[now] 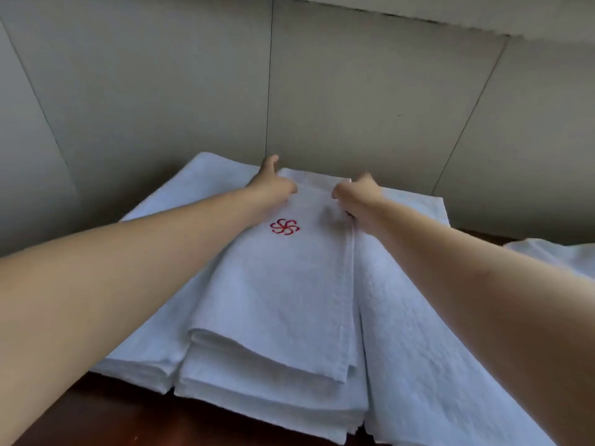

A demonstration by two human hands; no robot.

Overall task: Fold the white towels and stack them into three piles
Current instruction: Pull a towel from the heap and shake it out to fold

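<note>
Both hands at far end of top folded towel (283, 284) on mid pile. L hand (273, 185) & R hand (357, 196) each grip its far corners, fingers curled. Red logo (285, 226) faces up.

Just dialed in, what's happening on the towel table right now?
A person is placing a folded white towel with a red emblem on the middle pile. Both arms reach forward: the left hand and the right hand hold the towel's far end, near the wall. Folded towels lie flat in a left pile and a right pile. Another white towel lies at the right edge, on the dark wooden table.
</note>
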